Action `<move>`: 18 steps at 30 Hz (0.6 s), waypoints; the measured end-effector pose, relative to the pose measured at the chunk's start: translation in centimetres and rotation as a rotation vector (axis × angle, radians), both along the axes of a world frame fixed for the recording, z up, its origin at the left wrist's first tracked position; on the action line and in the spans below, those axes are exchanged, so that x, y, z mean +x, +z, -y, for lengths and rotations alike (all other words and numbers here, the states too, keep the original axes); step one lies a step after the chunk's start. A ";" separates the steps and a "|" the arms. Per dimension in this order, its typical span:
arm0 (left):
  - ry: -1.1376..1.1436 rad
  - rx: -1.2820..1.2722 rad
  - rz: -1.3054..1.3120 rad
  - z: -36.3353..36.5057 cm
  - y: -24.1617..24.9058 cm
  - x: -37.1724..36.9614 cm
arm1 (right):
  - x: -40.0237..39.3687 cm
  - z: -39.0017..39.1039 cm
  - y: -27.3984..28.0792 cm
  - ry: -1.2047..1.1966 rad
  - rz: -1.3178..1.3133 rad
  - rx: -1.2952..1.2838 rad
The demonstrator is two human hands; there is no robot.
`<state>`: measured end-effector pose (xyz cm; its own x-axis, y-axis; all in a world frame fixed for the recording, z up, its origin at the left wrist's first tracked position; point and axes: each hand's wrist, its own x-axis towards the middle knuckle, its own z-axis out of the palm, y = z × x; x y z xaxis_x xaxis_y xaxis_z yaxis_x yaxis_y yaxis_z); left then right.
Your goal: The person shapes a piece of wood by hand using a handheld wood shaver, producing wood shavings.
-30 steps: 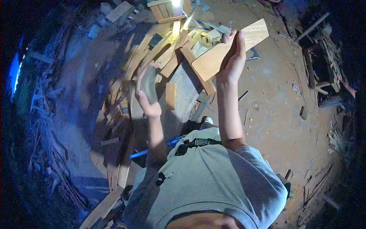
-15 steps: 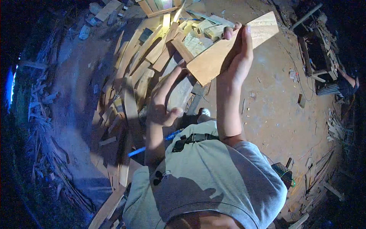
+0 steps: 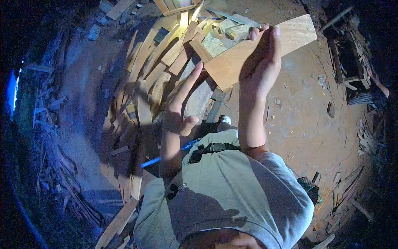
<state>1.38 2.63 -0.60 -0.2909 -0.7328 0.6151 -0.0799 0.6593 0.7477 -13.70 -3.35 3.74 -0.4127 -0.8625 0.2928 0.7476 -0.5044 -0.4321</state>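
Note:
A flat, pale wooden board [image 3: 226, 68] is held up at a slant in front of me, its far end raised to the upper right. My right hand [image 3: 265, 58] is closed around the middle of it, with fingertips curled over the upper edge and the thumb side hidden. Lower left of the board, my left hand [image 3: 178, 110] has its index finger stretched out and its thumb apart. That index fingertip is right at the board's near left corner, and nothing is gripped in this hand.
Cut wood pieces [image 3: 143, 108] lie heaped on the ground beyond and left of my hands. A blue rod-like object [image 3: 150, 162] passes beneath my left forearm. To the right stand a wooden frame [image 3: 352, 78] and, lower down, a dark mesh-patterned object [image 3: 307, 186].
My right hand has moved slightly right with the board, whose slant is now a little flatter. The left index fingertip stays at the near corner. The whole view has shifted slightly.

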 end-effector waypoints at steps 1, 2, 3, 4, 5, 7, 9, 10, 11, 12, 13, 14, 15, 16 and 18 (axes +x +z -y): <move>0.016 0.030 -0.056 0.0 0.0 -0.2 | 0.0 0.0 0.0 0.000 0.001 0.000; 0.017 0.030 -0.055 0.3 -0.1 -0.1 | 0.1 0.0 0.1 -0.004 -0.003 0.023; 0.007 -0.046 -0.020 0.7 -0.1 0.0 | 0.2 0.0 0.1 -0.007 -0.007 0.047; -0.002 -0.122 0.014 0.9 0.0 0.2 | 0.2 0.0 0.1 -0.007 -0.007 0.047; -0.002 -0.123 0.014 0.7 0.2 0.2 | 0.3 0.2 0.1 -0.038 -0.011 0.058; 0.158 -0.100 0.251 0.0 0.8 0.3 | 0.3 0.4 0.0 -0.069 -0.015 0.069; 0.165 -0.083 0.206 -0.3 0.4 0.5 | 0.1 0.5 -0.5 0.026 0.002 0.022; 0.171 -0.068 0.159 -0.3 0.2 0.5 | -0.1 0.6 -0.7 0.025 -0.003 0.016; 0.172 -0.078 0.151 -0.1 0.1 0.8 | -0.5 0.9 -0.8 0.118 0.046 0.088; 0.184 -0.127 0.119 0.2 0.1 1.1 | -0.8 1.1 -0.9 0.210 0.090 0.157; 0.196 -0.176 0.084 0.4 0.0 1.3 | -0.9 1.5 -1.2 0.317 0.171 0.130; 0.274 -0.040 0.052 -0.4 0.1 1.2 | -1.1 2.0 -1.6 0.413 0.264 0.047; 0.277 -0.055 0.033 -0.3 0.3 1.3 | -1.3 2.7 -2.4 0.507 0.354 -0.033; 0.278 -0.053 0.019 -0.2 0.3 1.3 | -2.0 3.6 -3.0 0.688 0.538 -0.122; 0.297 -0.038 0.003 -0.2 0.5 1.2 | -2.9 4.2 -3.5 0.778 0.665 -0.094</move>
<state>2.55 2.86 -0.12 -0.0696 -0.7627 0.6430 -0.2755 0.6342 0.7224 -16.61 -7.56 0.22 0.1470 -0.9458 0.2896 0.9556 0.2114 0.2054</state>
